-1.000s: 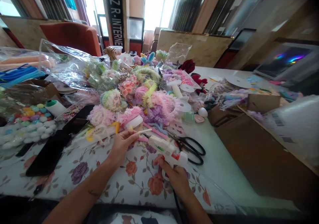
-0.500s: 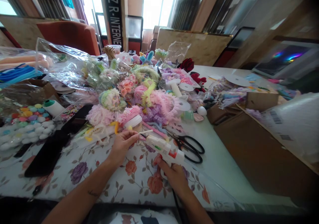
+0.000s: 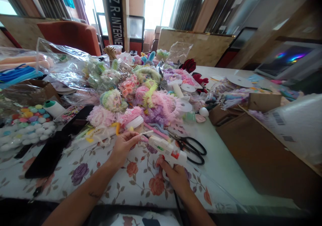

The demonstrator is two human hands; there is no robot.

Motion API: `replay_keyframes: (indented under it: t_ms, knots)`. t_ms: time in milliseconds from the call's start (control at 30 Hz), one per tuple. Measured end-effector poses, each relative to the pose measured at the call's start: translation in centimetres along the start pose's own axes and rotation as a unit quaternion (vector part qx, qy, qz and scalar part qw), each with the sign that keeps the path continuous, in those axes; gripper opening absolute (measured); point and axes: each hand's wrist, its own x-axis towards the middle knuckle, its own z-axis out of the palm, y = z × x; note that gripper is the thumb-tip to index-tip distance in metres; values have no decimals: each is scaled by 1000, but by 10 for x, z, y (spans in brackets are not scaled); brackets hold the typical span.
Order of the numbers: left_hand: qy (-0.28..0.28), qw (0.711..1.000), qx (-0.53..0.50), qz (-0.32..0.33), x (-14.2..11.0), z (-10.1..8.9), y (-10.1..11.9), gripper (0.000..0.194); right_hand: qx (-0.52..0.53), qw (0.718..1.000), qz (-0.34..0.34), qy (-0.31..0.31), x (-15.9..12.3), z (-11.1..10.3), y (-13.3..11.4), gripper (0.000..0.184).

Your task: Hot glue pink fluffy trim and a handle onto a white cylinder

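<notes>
My right hand (image 3: 173, 174) is wrapped round the handle of a white hot glue gun (image 3: 164, 148), whose cord hangs down toward the table's front edge. The gun's nozzle points left, close to the fingertips of my left hand (image 3: 125, 144). That hand pinches a thin white stick (image 3: 147, 132) that sticks out to the right, just above the nozzle. Whether nozzle and stick touch I cannot tell. Black-handled scissors (image 3: 192, 147) lie just right of the gun.
A heap of pastel lace trims (image 3: 163, 105) and plastic bags fills the middle. Left are pompoms (image 3: 32, 128) and a black phone (image 3: 47, 155). At right stands a cardboard box (image 3: 264, 155). A floral cloth (image 3: 105, 185) lies under my hands.
The glue gun has shifted very slightly to the right, its nozzle a little farther from my left fingertips. My left hand and the white stick have hardly moved.
</notes>
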Motion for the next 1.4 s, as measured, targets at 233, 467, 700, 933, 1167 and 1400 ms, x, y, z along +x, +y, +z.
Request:
replay_keyframes:
  t_ms: [233,467,700,933,1167,1400]
  knots:
    - [-2,1000,2,5,-1,0,1,31,-16,1000,3,9,-1,0,-3,38]
    - [9,1000,-11,2,0,1,0,31,16,1000,-15,16,2,2,3,36]
    - [36,999,-29,3,-2,-2,2,34,-6,996,-43,74,8,-12,15,46]
    - [20,999,-34,4,-1,-2,2,35,-86,950,-63,292,21,-113,6,48]
    - [29,999,-38,-8,-2,-1,2,38,-340,868,-26,361,48,-198,-9,35]
    - [23,999,-37,-1,1,-3,-1,36,-424,839,6,342,39,-192,-6,38]
